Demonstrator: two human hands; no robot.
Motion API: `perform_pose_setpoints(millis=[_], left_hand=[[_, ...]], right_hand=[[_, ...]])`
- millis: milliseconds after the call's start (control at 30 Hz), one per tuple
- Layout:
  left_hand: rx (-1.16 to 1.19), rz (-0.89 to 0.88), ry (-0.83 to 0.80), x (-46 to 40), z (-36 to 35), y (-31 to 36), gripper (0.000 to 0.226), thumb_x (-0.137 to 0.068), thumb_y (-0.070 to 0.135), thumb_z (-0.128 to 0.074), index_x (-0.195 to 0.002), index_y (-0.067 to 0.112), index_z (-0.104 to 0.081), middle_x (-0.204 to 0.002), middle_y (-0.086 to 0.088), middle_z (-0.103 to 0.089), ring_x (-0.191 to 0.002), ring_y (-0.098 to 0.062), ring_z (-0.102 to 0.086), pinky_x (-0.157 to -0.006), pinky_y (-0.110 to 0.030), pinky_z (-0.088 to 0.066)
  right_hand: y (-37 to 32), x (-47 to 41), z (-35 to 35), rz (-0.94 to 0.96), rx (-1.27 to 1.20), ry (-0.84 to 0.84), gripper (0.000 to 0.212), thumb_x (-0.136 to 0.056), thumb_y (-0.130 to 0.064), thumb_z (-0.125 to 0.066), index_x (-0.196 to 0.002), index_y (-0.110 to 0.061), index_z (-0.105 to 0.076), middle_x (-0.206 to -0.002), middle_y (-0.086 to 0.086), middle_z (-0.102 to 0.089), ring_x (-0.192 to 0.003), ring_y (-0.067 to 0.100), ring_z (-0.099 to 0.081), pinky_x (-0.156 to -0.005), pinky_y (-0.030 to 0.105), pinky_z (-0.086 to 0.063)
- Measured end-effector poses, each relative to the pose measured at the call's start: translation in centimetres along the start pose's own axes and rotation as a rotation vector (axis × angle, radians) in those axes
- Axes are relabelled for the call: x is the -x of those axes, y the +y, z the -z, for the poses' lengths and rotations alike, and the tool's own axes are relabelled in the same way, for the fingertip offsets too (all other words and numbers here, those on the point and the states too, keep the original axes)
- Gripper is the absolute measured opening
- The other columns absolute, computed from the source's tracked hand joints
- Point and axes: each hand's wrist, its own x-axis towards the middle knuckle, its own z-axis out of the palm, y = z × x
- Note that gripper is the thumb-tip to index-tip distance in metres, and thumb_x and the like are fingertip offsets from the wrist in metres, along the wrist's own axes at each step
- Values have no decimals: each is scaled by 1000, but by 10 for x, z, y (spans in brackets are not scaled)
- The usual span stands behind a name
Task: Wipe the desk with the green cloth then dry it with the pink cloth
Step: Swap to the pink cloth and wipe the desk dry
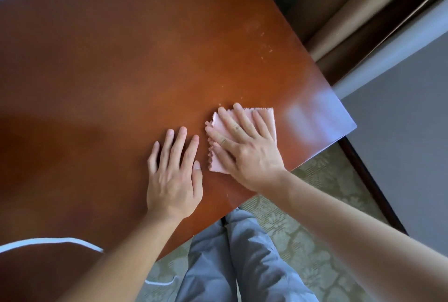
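Observation:
A folded pink cloth [268, 120] with zigzag edges lies on the reddish-brown wooden desk [121, 59], near its right front corner. My right hand [244, 149] presses flat on the cloth with straight, spread fingers and covers most of it. My left hand [173, 171] rests flat on the bare desk just left of the cloth, fingers straight, holding nothing. No green cloth is in view.
The desk's right corner [351, 124] lies close to the cloth, with a pale reflection on the wood there. Small light specks [261, 37] mark the desk farther back. Beyond the desk edge are patterned carpet [303, 229], a dark baseboard and a grey wall. A white cord [48, 241] crosses the lower left.

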Motion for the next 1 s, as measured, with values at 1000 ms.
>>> perform_pose_setpoints(millis=[1000], left_hand=[[25, -5, -20, 0, 1, -1, 54, -101, 29, -39, -153, 16, -45, -164, -10, -34, -153, -31, -27, -123, -54, -22]], right_hand=[[66, -31, 25, -335, 52, 13, 62, -105, -52, -27, -162, -25, -29, -169, 1, -25, -158, 28, -10, -127, 54, -6]])
